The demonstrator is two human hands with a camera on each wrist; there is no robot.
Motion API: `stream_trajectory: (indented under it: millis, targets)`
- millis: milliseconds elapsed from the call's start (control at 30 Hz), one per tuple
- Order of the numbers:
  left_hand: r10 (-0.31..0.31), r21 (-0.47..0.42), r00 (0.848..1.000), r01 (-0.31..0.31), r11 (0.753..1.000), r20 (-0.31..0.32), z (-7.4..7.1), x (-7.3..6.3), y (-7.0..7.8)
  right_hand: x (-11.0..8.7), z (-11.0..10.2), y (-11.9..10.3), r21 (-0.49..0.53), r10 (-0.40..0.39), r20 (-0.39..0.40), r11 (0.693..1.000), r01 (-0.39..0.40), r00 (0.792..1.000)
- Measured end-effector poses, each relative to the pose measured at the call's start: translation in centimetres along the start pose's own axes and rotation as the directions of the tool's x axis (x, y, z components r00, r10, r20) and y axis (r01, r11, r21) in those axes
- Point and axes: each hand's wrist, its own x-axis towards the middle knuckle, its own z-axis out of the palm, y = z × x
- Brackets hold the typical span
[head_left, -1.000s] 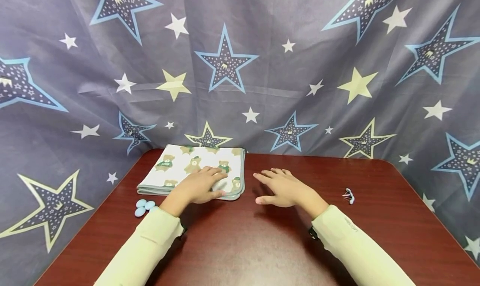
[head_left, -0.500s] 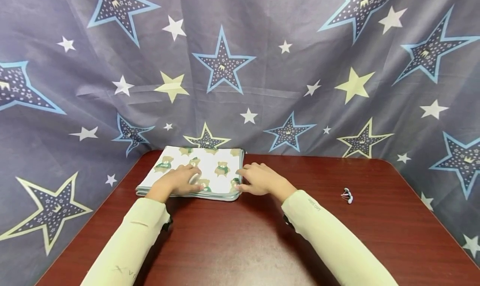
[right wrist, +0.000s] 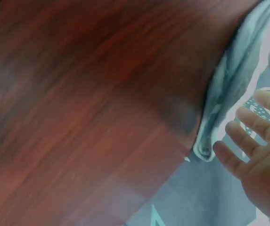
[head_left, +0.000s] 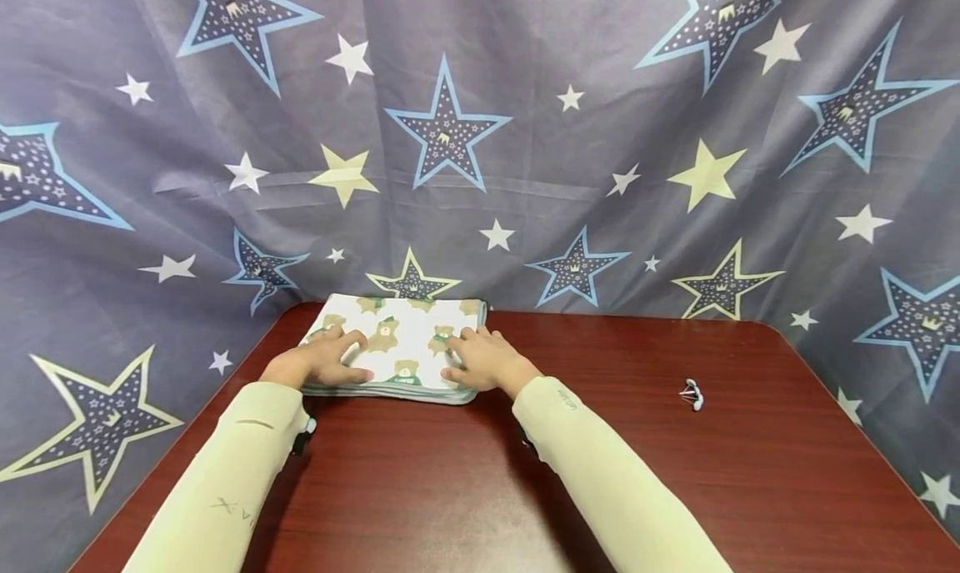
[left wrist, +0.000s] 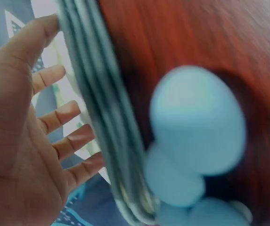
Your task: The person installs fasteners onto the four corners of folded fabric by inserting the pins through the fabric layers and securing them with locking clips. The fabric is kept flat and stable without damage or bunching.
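Note:
A folded white blanket (head_left: pixel 408 339) printed with teddy bears and edged in grey-green lies at the back left of the table. Over its left part is my left hand (head_left: pixel 318 358), fingers spread and relaxed. In the left wrist view, the left hand's (left wrist: pixel 26 127) fingers reach across the blanket's layered edge (left wrist: pixel 104 94); contact is hard to judge. My right hand (head_left: pixel 483 360) is at the blanket's right side, fingers loosely bent over the border. The right wrist view shows the right hand (right wrist: pixel 262 155) beside the blanket edge (right wrist: pixel 233 70), its fingers apart and pinching nothing.
Light-blue rounded caps (left wrist: pixel 198 120) sit beside the blanket's front edge, hidden by the left arm in the head view. A few light-blue-capped pins (head_left: pixel 692 394) lie on the right of the dark red wooden table (head_left: pixel 600 356). A star-patterned curtain (head_left: pixel 525 181) hangs behind.
Both hands have moved left: the left hand from the blanket's front middle to its left part, the right hand from bare table to the blanket's right side. The blanket stays put.

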Motion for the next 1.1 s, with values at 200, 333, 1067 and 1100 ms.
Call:
stream_trajectory:
  millis: [200, 333, 1067, 1100]
  targets:
    - [-0.043, 0.024, 0.998, 0.042, 0.999, 0.048, 0.1, 0.1, 0.0, 1.0, 0.9, -0.9, -0.02, 0.07, 0.056, 0.997, -0.069, 0.996]
    - [-0.06, 0.034, 0.996, 0.058, 0.998, 0.068, 0.1, 0.3, 0.1, 1.6, 1.0, -1.4, -0.013, 0.059, 0.035, 0.998, -0.058, 0.998]
    - [-0.081, -0.017, 0.994, 0.082, 0.996, 0.067, 0.4, 0.6, 0.1, 2.1, 0.7, -1.9, -0.03, 0.024, 0.096, 0.999, -0.021, 0.995]
    - [-0.081, -0.024, 0.995, 0.083, 0.996, 0.065, 0.5, 0.7, -0.1, 2.1, 0.7, -1.9, -0.027, 0.023, 0.098, 0.999, -0.021, 0.995]
